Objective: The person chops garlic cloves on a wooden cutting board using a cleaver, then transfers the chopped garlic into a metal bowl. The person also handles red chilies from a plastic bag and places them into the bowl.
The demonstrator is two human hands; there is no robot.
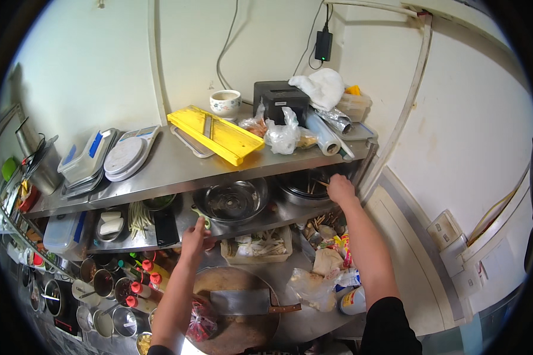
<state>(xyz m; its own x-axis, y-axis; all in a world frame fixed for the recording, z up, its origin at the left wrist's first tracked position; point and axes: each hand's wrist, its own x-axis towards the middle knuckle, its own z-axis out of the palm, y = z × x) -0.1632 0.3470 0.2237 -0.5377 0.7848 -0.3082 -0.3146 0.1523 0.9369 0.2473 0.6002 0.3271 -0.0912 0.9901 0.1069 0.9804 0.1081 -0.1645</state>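
Observation:
My left hand (196, 235) is at the front edge of the lower steel shelf (184, 228). Its fingertips are close to a light green handled tool (203, 217), perhaps a peeler; I cannot tell if they touch. Farther right, my right hand (342, 188) reaches over a stack of dark round pans (293, 188), its fingers closed on a thin wooden stick (322, 183). More thin sticks stand in the top pan. Between my hands sits a shiny metal basin (231, 202). Below lies a cleaver (242, 302) on a round chopping board (235, 330).
On the upper shelf (169, 177) are a yellow mandoline slicer (222, 137), a kitchen scale (126, 155) and plastic bags (282, 135). Red-capped squeeze bottles (144, 290) and sauce pots crowd the left. A tub (257, 257) stands behind the board. A wall (462, 133) bounds the right.

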